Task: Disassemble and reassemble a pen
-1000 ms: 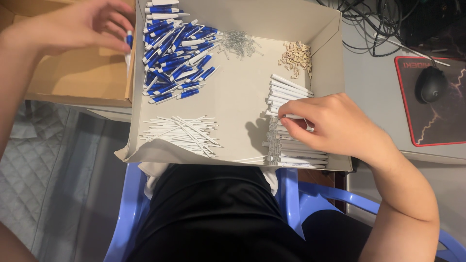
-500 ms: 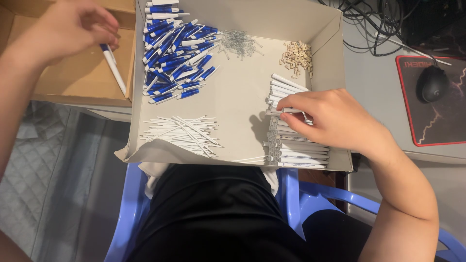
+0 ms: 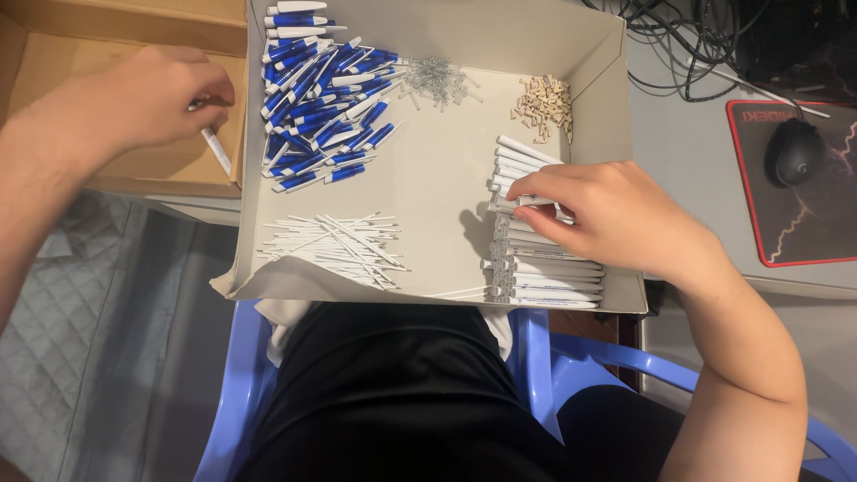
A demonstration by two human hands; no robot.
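Seen from above, the left hand (image 3: 147, 98) is pinching a white pen (image 3: 215, 150) over the brown cardboard box (image 3: 54, 62), tip angling down toward its right wall. The right hand (image 3: 607, 214) is gripping a white pen barrel (image 3: 528, 200) lying crosswise atop the stack of barrels (image 3: 544, 277), beside the bare middle of the grey tray (image 3: 437, 187).

L hand (image 3: 147, 103) holding pen (image 3: 215, 149) over cardboard box (image 3: 54, 62), R hand (image 3: 607, 219) on white barrels (image 3: 544, 272)
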